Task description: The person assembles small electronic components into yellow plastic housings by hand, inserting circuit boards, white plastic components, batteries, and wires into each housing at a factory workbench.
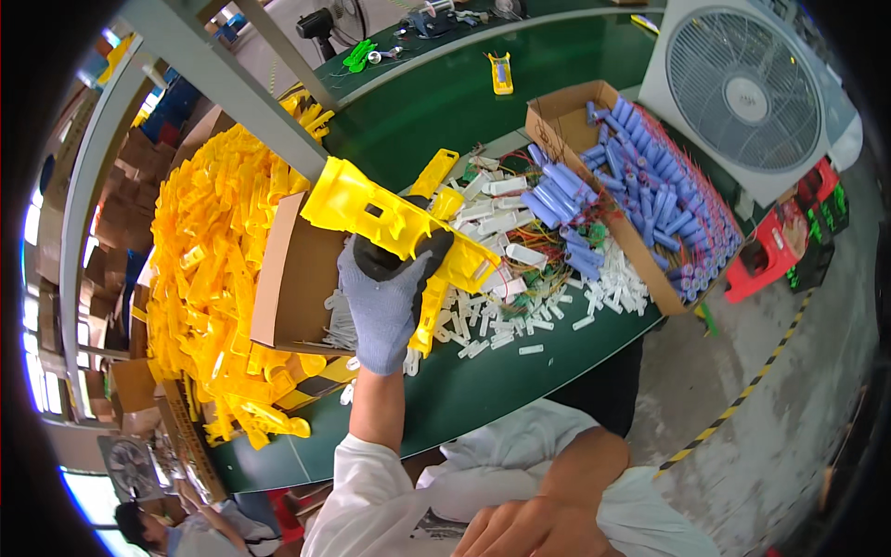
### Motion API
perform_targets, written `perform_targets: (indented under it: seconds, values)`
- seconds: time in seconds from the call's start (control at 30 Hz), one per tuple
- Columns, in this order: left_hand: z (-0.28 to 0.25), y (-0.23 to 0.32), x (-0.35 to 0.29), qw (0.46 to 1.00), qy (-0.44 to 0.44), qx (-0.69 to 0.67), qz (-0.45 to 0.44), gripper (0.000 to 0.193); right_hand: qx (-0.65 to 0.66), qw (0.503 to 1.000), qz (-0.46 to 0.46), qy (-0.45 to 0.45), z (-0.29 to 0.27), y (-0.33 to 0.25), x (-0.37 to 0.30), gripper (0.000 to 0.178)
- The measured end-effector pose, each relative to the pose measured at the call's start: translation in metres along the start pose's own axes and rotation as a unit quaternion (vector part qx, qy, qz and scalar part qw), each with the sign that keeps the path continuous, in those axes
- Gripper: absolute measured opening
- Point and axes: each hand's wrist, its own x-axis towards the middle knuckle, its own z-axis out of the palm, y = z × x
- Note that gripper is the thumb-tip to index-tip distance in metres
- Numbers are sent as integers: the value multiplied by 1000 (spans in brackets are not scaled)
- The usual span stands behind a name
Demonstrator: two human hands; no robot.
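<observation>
My left hand, in a grey glove with dark fingers, is closed around a long yellow plastic housing. The housing is raised over the green table and has a small rectangular cutout. More yellow housings lie just beyond and under it. To its right are loose white plastic pieces, coloured wires and purple cylindrical battery cells. Bare and ungloved, my right hand rests low in front of my white shirt, away from the table. Its fingers look loosely extended, the tips partly cut off by the lower edge.
Yellow housings are heaped at the left, beside an open cardboard box. Another carton holds purple cells. A box fan stands at the far right. A metal post rises at left; one yellow housing lies farther back.
</observation>
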Motion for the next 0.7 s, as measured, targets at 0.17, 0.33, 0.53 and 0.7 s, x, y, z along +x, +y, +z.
perform_targets:
  seconds: [0.17,0.33,0.53,0.7]
  values:
    - [-8,-14,16,995,88,6,53,40,7,993,89,83,-2,-3,14,81]
    - [-11,-3,21,988,115,27,97,42,-4,987,71,142,20,3,0,73]
    - [-11,-5,16,990,127,26,54,42,-19,992,73,102,7,9,-16,64]
    - [-18,-5,12,989,100,-35,107,37,-269,960,80,5,-53,-22,-45,48]
